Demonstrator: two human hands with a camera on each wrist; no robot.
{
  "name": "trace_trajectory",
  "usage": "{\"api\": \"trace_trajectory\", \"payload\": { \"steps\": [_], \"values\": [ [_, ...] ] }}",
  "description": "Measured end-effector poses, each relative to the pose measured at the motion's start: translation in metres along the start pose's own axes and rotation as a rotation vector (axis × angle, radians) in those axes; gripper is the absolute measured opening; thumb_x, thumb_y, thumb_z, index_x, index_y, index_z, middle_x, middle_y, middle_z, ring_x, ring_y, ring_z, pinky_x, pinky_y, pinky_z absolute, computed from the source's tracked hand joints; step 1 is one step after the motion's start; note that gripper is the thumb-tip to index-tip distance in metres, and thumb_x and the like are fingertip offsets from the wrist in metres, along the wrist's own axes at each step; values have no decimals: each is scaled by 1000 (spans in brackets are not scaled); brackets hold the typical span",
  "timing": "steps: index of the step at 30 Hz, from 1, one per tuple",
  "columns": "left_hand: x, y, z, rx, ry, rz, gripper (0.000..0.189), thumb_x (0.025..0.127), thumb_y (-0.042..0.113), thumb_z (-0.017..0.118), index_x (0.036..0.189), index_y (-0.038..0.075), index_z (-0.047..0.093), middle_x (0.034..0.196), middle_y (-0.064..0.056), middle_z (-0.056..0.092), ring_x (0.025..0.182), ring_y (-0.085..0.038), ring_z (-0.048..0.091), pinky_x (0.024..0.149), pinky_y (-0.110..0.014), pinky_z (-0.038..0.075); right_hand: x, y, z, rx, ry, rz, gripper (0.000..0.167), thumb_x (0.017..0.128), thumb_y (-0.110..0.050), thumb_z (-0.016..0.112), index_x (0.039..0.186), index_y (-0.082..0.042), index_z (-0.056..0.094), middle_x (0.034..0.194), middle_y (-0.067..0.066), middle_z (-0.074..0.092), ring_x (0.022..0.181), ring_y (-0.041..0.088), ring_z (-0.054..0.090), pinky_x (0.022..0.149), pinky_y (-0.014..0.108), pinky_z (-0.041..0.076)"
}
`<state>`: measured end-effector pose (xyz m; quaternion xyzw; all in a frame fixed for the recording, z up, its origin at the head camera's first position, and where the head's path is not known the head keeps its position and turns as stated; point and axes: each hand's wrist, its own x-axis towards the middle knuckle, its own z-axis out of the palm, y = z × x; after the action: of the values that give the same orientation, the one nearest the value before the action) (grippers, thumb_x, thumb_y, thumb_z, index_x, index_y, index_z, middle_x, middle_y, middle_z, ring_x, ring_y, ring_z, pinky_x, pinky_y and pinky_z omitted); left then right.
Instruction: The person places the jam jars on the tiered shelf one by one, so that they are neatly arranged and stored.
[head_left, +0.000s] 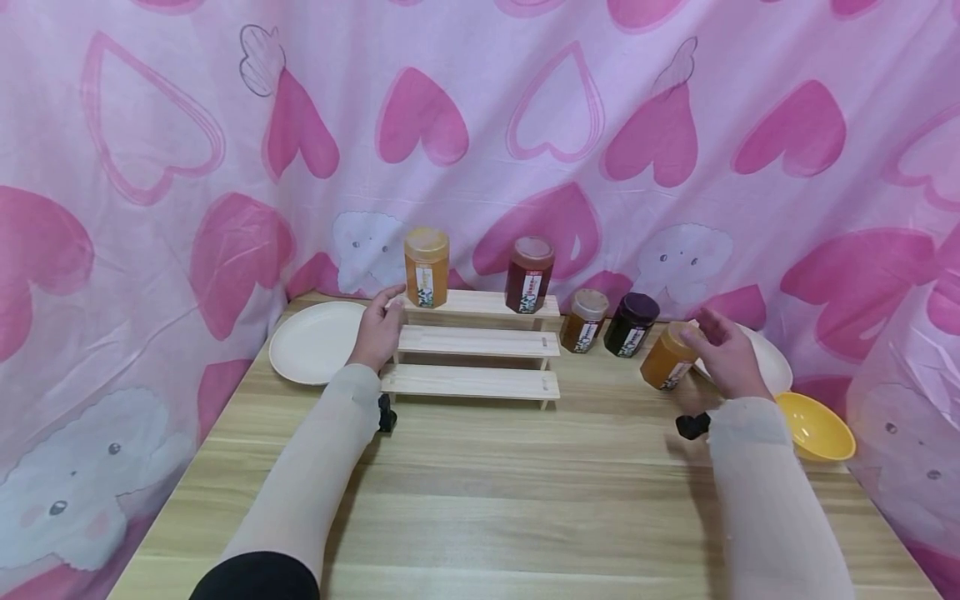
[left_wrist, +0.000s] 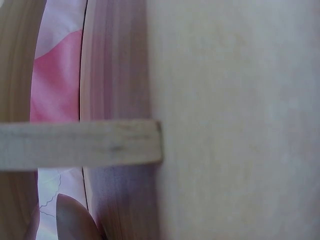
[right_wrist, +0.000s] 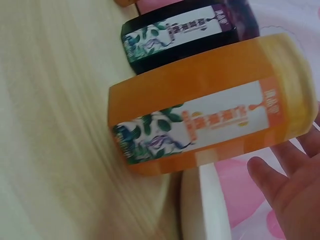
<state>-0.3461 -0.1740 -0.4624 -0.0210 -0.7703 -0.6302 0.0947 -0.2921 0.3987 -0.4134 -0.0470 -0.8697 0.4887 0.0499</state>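
Note:
My left hand (head_left: 377,331) is at the left end of a three-step wooden shelf (head_left: 480,382), its fingers near the top step beside a golden honey jar (head_left: 427,271). Whether it touches the shelf is unclear. The left wrist view shows the shelf's pale wood (left_wrist: 235,120) up close, with one fingertip (left_wrist: 75,220) below. On the right, an orange honey jar (head_left: 667,358) stands on the table. Around its yellowish lid is my right hand (head_left: 723,354), with fingers spread; in the right wrist view one finger (right_wrist: 267,177) is apart from the jar (right_wrist: 200,110).
A dark red jar (head_left: 529,275) stands on the top step. Right of the shelf are an amber jar (head_left: 584,322) and a dark purple jar (head_left: 632,325). White plates lie left (head_left: 315,343) and right (head_left: 772,360); a yellow bowl (head_left: 817,427) sits at the right edge. A pink curtain (head_left: 480,108) hangs behind.

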Motion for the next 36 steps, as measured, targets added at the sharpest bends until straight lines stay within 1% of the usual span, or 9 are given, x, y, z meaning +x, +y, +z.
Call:
{"api": "trace_trajectory", "payload": {
  "steps": [6, 9, 11, 13, 22, 27, 30, 34, 36],
  "values": [
    [2, -2, 1, -14, 0, 3, 47, 113, 43, 43, 155, 24, 53, 101, -27, 58, 71, -14, 48, 71, -34, 45, 0, 12, 0, -69, -41, 11, 90, 105, -57, 57, 170, -11, 15, 173, 19, 23, 152, 44, 31, 123, 63, 29],
    [2, -2, 0, -8, 1, 5, 47, 113, 43, 42, 155, 24, 53, 102, -28, 59, 71, -14, 48, 72, -35, 45, 1, 19, 1, -104, -63, 10, 89, 105, -55, 58, 170, -12, 16, 169, 23, 31, 139, 34, 44, 116, 34, 44],
    [2, -2, 0, -8, 3, 4, 47, 113, 43, 42, 155, 24, 53, 105, -30, 58, 73, -15, 49, 73, -35, 45, 2, 21, 1, -116, -71, 13, 88, 105, -53, 59, 170, -12, 16, 166, 25, 35, 131, 27, 48, 101, 16, 48],
    [1, -2, 0, -9, 4, 3, 47, 113, 42, 42, 155, 24, 53, 107, -32, 58, 74, -15, 49, 73, -35, 45, 2, 23, 2, -119, -78, 10, 88, 106, -50, 60, 170, -11, 16, 162, 27, 39, 125, 22, 49, 83, 6, 45],
    [2, -3, -2, -1, 7, -7, 47, 113, 43, 43, 154, 24, 54, 99, -26, 58, 74, -16, 49, 73, -36, 45, 3, 27, 6, -118, -95, 21, 95, 101, -52, 68, 170, -11, 17, 162, 24, 40, 138, 35, 46, 94, 14, 49],
    [3, -3, -2, -9, 7, -3, 47, 113, 42, 42, 155, 23, 53, 104, -29, 59, 75, -15, 49, 74, -35, 45, -1, 27, 10, -93, -61, 31, 92, 99, -53, 70, 168, -11, 25, 159, 22, 45, 132, 27, 51, 90, 13, 49],
    [3, -2, -2, -18, 6, -7, 46, 113, 42, 43, 155, 24, 53, 108, -32, 60, 76, -16, 50, 75, -36, 45, -3, 28, 15, -72, -20, 43, 89, 99, -53, 70, 167, -14, 29, 158, 19, 47, 131, 23, 52, 103, 23, 51],
    [2, -2, -1, -25, -3, -15, 46, 113, 42, 43, 155, 25, 53, 109, -32, 59, 75, -16, 49, 75, -37, 45, -6, 27, 22, -11, 26, 86, 87, 97, -55, 72, 167, -22, 32, 160, 15, 46, 136, 22, 50, 119, 47, 43],
    [2, -2, -1, -26, -8, -17, 47, 113, 43, 43, 155, 25, 52, 108, -32, 58, 74, -16, 49, 75, -37, 45, -8, 25, 25, 16, 50, 82, 84, 97, -52, 73, 166, -24, 34, 160, 12, 48, 135, 17, 51, 118, 41, 44]
  ]
}}
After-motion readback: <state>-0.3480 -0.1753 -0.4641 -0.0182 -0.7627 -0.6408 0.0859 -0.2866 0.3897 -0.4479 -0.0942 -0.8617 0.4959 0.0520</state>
